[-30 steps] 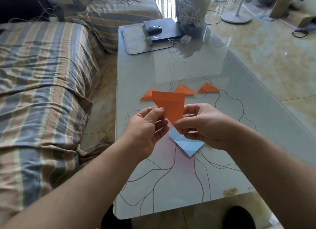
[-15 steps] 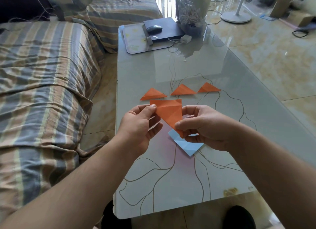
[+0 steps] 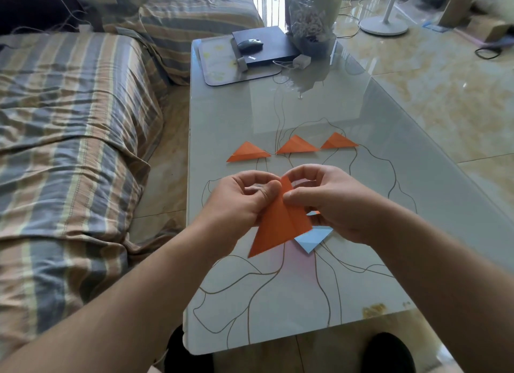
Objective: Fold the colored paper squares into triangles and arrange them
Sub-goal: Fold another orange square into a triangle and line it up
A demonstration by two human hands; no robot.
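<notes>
Since the earlier frame, the orange paper [image 3: 281, 225] is turned point-down and is pinched at its top by both hands, left [image 3: 244, 200] and right [image 3: 331, 202], above the surface [image 3: 319, 116].

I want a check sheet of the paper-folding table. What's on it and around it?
Surface: glossy table with brown line drawing.
Job's things: three folded orange triangles in a row; orange paper held above the table; blue paper lying under it.
Clutter: laptop, mouse, mat, wrapped bouquet.
Grippers: left hand and right hand both pinch the orange paper.
Cables: white charger with cord.
Surroundings: striped sofa, fan base on the floor.
</notes>
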